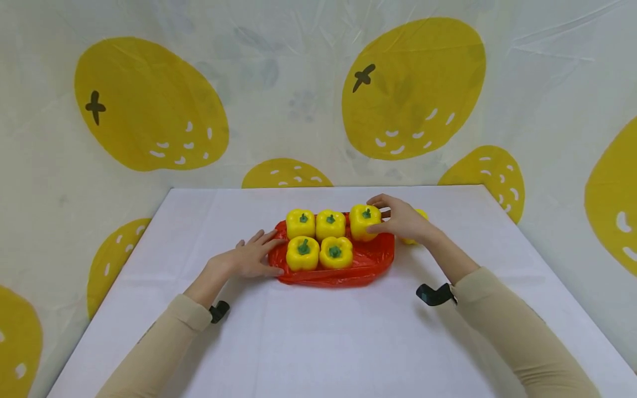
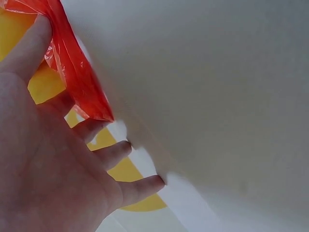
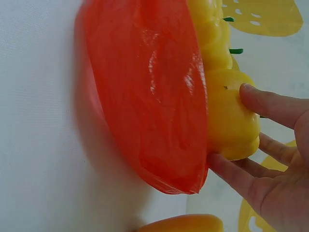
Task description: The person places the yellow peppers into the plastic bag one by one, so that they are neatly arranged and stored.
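A red plastic bag [image 1: 338,278] lies spread on the table with several yellow bell peppers [image 1: 302,254] in two rows inside. My left hand [image 1: 252,258] rests at the bag's left end with its fingers spread. In the left wrist view its thumb [image 2: 33,46] touches the bag's edge. At the right end, my right hand [image 1: 404,220] grips a yellow bell pepper [image 1: 365,223] between thumb and fingers, at the back of the bag. The right wrist view has this bell pepper [image 3: 229,116] partly behind the bag's raised side [image 3: 154,96].
Another yellow bell pepper [image 1: 422,213] lies outside the bag to the right, mostly hidden by my right hand. White cloth covers the table [image 1: 318,337]. A pale curtain [image 1: 288,72] printed with large yellow fruit hangs behind and at the sides.
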### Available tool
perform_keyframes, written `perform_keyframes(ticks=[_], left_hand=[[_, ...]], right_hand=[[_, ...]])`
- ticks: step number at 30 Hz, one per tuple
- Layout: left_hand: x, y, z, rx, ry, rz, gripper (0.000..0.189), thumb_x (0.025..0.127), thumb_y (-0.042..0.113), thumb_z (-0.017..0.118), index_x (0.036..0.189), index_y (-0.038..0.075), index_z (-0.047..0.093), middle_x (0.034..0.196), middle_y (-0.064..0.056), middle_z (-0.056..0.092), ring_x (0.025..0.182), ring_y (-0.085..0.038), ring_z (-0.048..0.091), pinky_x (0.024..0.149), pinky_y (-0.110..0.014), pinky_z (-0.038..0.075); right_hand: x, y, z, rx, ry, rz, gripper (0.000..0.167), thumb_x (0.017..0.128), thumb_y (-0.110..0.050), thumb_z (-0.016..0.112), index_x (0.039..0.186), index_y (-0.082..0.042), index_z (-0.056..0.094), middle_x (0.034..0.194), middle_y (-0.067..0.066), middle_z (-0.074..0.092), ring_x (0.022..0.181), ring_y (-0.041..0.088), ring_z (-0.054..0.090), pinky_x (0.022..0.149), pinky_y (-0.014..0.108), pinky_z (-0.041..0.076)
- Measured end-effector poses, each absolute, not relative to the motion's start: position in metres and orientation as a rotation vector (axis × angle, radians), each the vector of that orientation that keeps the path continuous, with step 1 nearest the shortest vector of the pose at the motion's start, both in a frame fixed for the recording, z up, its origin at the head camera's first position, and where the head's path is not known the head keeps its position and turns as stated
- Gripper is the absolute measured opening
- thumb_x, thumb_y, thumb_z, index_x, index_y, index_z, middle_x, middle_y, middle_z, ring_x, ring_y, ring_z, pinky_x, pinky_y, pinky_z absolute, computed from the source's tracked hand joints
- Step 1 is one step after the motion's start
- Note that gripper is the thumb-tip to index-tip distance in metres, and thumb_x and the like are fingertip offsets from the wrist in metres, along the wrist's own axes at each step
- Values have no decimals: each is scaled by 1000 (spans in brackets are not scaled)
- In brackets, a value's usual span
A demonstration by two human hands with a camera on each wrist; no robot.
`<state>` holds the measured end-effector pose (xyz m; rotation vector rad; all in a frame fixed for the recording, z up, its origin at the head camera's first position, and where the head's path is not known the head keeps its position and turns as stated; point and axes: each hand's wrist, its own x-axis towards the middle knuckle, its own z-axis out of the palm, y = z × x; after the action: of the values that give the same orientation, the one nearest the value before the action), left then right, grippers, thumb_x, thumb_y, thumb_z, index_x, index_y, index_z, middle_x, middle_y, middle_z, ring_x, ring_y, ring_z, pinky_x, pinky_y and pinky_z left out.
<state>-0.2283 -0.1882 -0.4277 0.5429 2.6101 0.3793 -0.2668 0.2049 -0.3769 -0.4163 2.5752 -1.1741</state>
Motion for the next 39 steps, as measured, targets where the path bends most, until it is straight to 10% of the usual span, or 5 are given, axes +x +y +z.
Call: perform_keyframes(ticks=[39], left_hand=[[-234,-191,-423,556,2565,431,90,89,56,72,162,23,32,171,-11,13,154,-44,4,113,-77,7]], right_hand=[[-257,232,-380,-451,2631,-1168,71,89,-29,82,148,-9,47,150,19,49,137,42,47,102,55,49]])
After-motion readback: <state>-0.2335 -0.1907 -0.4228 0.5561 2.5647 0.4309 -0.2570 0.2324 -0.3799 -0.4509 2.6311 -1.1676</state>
